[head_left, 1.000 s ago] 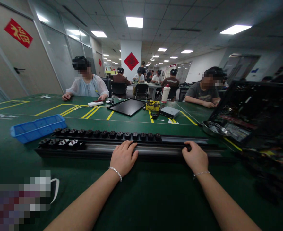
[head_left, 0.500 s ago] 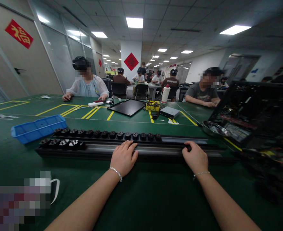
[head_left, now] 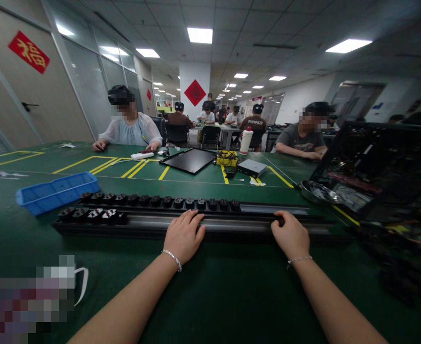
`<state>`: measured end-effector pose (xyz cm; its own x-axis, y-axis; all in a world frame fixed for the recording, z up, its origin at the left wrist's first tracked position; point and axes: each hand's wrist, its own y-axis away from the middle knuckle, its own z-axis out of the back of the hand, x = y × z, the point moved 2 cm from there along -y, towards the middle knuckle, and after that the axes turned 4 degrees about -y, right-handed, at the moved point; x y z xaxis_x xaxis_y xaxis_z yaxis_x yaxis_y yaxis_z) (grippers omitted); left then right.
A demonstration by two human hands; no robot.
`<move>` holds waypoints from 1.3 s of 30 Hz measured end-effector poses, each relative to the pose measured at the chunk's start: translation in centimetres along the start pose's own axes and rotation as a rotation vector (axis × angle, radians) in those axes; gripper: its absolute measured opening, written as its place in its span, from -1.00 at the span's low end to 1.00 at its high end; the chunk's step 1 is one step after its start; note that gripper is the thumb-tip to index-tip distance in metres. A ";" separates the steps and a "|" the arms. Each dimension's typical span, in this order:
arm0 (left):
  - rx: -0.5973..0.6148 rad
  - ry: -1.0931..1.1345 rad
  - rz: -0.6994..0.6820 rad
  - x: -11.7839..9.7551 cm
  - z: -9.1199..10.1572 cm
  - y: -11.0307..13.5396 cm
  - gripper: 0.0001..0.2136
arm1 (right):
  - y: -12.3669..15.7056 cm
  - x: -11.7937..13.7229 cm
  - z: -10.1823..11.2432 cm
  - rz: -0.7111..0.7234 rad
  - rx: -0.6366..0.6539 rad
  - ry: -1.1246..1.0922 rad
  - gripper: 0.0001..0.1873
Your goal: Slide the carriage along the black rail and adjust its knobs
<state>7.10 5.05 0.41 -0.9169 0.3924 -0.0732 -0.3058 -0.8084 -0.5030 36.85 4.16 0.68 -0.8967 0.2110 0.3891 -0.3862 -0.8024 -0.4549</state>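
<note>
Across the green table lies a long black rail with a shiny inner channel, and several black socket modules sit at its left end. A second black rail runs behind it, carrying a longer row of socket modules. My left hand rests palm down on the near rail, fingers stretched out and holding nothing. Farther right, my right hand is closed at the same rail, its thumb and finger curled around a small black piece. Most of that piece is hidden by the fingers.
A blue plastic bin stands behind the rails at left. Farther back are a flat black panel, a grey metal box and a white bottle. A metal bowl and an open black case stand at right. People sit opposite.
</note>
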 end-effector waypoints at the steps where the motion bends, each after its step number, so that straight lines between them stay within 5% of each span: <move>1: 0.001 -0.001 0.002 0.0 0.0 0.0 -0.66 | 0.0 0.0 0.0 0.004 0.000 -0.001 -0.69; 39: -0.007 0.011 0.001 0.0 0.1 0.0 -0.66 | 0.0 0.3 0.5 -0.021 0.031 -0.005 -0.67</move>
<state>7.09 4.99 0.44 -0.9143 0.3962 -0.0836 -0.3026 -0.8058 -0.5090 36.64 3.94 1.17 -0.8874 0.2256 0.4020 -0.3981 -0.8148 -0.4215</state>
